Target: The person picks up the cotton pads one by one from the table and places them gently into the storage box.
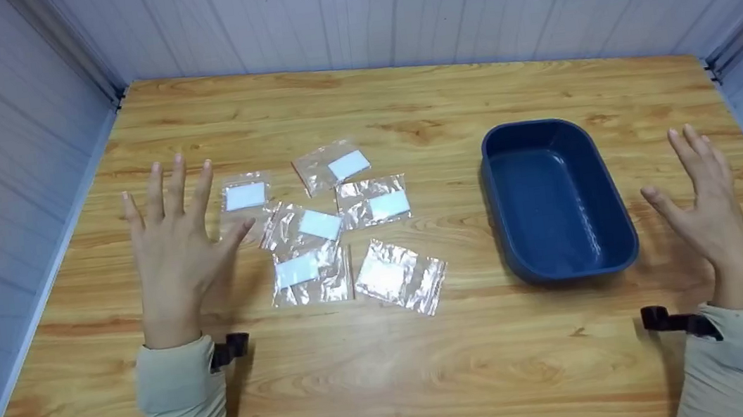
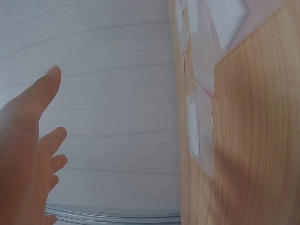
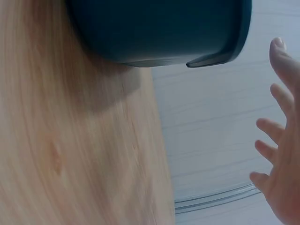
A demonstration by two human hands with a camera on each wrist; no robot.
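My left hand is held over the table's left side with fingers spread and nothing in it. Just right of it lies a clear plastic bag with a white rectangular piece inside; my thumb overlaps its lower part in the head view. Several similar bags are grouped beside it, a few touching or overlapping. My right hand is raised at the right with fingers extended, holding nothing. To its left stands a dark blue rectangular tub with rounded corners and a bare inside. In the left wrist view, a bag lies flat on the wood.
The wood-grain table is bounded by pale panelled walls at the back and both sides. Each sleeve has a black wrist mount sticking out on its inner side. A bare stretch of wood separates the bags from the tub.
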